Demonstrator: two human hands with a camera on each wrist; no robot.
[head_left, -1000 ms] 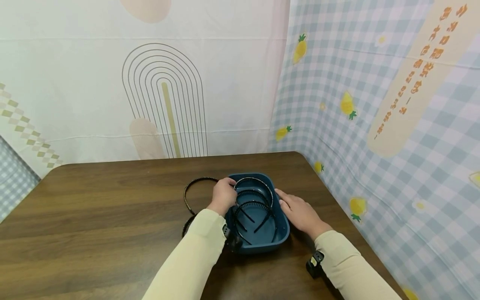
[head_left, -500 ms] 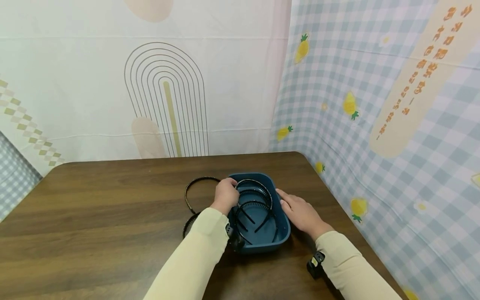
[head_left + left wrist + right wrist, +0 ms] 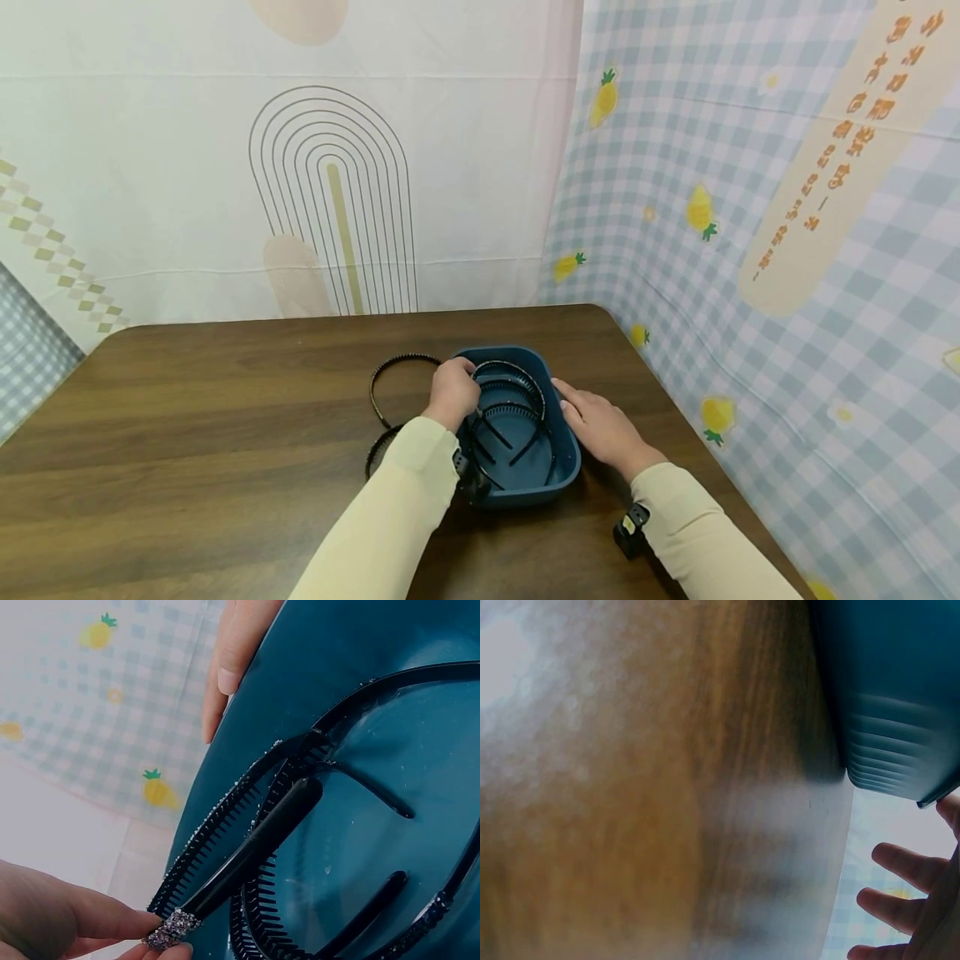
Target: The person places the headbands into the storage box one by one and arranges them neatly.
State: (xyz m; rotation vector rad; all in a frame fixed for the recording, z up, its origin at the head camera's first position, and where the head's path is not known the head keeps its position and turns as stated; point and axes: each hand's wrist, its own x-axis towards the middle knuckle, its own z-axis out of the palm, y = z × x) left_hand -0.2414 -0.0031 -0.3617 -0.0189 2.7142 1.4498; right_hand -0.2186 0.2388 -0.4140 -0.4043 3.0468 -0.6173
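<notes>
We take the blue tub point(image 3: 564, 467) as our landmark; it stands on the brown table point(image 3: 187, 450), toward the table's far right corner. At the tub's left rim we find the left hand point(image 3: 452, 390). Its fingertips point(image 3: 112, 924) pinch the sparkly end of a black headband point(image 3: 251, 851), which slopes from the rim down into the tub. Several more toothed headbands point(image 3: 510, 398) lie inside the tub, overlapping one another.

Against the tub's right outer wall we find the right hand point(image 3: 600, 425), fingers straight and lying along the rim, gripping nothing. The right wrist view confirms the fingers point(image 3: 900, 862) extended beside the tub wall point(image 3: 889, 697).

Just left of the tub, on the table, lies a loose headband point(image 3: 382, 379), curved and open toward the tub. A second one point(image 3: 375, 450) sits nearer the person, partly hidden under the left sleeve point(image 3: 390, 517).
</notes>
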